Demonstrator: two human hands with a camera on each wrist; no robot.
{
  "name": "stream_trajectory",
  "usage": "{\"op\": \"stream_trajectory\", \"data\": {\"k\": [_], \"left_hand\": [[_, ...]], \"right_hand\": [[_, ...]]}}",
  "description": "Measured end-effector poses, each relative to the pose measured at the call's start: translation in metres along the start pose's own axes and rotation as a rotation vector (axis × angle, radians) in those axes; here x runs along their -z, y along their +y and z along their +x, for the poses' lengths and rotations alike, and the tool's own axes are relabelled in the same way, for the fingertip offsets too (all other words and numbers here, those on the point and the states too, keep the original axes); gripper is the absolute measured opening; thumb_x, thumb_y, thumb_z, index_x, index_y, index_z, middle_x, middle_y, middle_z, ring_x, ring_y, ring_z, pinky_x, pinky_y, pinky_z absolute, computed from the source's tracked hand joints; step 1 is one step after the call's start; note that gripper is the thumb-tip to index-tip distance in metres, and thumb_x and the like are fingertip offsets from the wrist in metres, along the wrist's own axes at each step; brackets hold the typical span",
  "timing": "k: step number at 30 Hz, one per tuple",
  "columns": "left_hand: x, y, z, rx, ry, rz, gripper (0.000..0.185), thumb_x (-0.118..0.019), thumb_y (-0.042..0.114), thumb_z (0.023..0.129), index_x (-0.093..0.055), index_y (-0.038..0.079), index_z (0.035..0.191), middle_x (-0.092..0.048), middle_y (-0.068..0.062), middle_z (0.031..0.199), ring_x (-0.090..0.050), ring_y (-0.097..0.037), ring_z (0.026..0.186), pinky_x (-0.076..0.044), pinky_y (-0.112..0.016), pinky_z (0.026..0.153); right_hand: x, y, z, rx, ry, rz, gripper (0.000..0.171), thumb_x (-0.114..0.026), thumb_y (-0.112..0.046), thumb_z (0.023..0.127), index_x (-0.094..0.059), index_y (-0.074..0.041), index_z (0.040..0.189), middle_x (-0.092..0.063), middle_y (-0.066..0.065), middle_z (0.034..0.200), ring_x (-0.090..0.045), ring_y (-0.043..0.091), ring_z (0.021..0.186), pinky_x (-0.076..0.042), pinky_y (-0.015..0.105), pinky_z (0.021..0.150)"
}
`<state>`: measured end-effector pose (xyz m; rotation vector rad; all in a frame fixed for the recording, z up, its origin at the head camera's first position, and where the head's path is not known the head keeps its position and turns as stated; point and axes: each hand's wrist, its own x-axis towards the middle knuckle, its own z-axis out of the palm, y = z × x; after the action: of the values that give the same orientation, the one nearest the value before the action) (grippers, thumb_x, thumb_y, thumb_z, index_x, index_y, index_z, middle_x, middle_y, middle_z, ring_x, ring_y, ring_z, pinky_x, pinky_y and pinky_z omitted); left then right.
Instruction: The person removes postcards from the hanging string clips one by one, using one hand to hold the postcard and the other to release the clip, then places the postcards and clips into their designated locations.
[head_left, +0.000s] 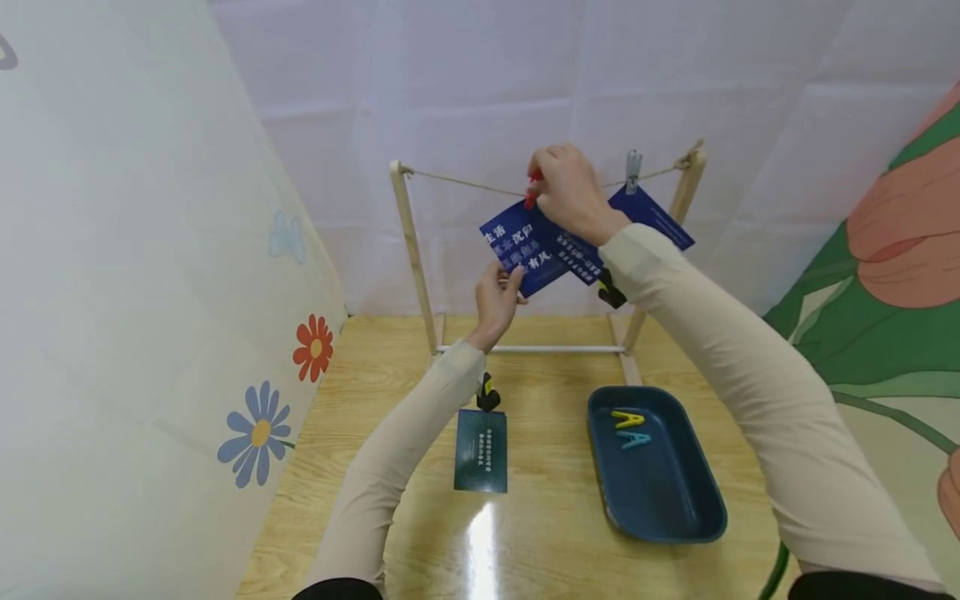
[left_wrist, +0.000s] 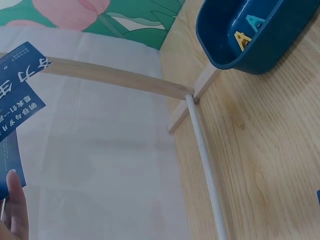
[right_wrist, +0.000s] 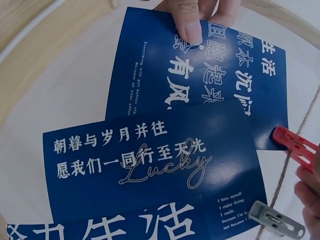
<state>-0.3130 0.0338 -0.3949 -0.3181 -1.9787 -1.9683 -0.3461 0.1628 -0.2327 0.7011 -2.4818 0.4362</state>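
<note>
A blue card with white lettering (head_left: 517, 242) hangs at a slant under the twine (head_left: 465, 182) of a wooden rack. My left hand (head_left: 495, 304) pinches its lower edge, thumb on the printed face. At the card's upper corner my right hand (head_left: 566, 187) grips a red clothespin (right_wrist: 300, 147), whose tip overlaps the card and the twine. A second blue card (right_wrist: 100, 160) partly covers the first in the right wrist view, with a grey clothespin (right_wrist: 275, 220) at its corner. Farther right, a third blue card (head_left: 648, 217) hangs from a clear grey clothespin (head_left: 633, 171).
The rack's wooden posts (head_left: 412, 250) stand at the back of the wood-grain table (head_left: 547, 517), joined low by a white bar (head_left: 555, 349). A dark blue tray (head_left: 660, 500) at right holds a yellow clothespin (head_left: 627, 418) and a light blue one (head_left: 633, 439). A dark green card (head_left: 481, 467) lies nearer the front.
</note>
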Motion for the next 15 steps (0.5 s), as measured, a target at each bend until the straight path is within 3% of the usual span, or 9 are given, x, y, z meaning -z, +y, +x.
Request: {"op": "stream_trajectory", "data": {"k": [5, 15], "left_hand": [[0.0013, -0.0004, 0.0017, -0.002, 0.008, 0.009, 0.017, -0.059, 0.004, 0.1, -0.059, -0.01, 0.109, -0.064, -0.019, 0.088, -0.066, -0.028, 0.066, -0.059, -0.027, 0.054], [0.0036, 0.001, 0.0016, -0.014, 0.005, 0.028, 0.017, -0.059, 0.004, 0.099, -0.06, -0.009, 0.109, -0.066, -0.021, 0.089, -0.067, -0.027, 0.068, -0.059, -0.029, 0.054]], "right_hand": [[-0.002, -0.0008, 0.0004, 0.054, 0.083, 0.03, 0.005, -0.061, 0.009, 0.088, -0.062, 0.006, 0.091, -0.061, 0.02, 0.093, -0.055, 0.037, 0.093, -0.046, 0.049, 0.086], [-0.0036, -0.0033, -0.0034, 0.083, 0.156, 0.072, 0.014, -0.058, 0.017, 0.086, -0.061, 0.005, 0.082, -0.062, 0.019, 0.085, -0.055, 0.035, 0.084, -0.048, 0.046, 0.079]]}}
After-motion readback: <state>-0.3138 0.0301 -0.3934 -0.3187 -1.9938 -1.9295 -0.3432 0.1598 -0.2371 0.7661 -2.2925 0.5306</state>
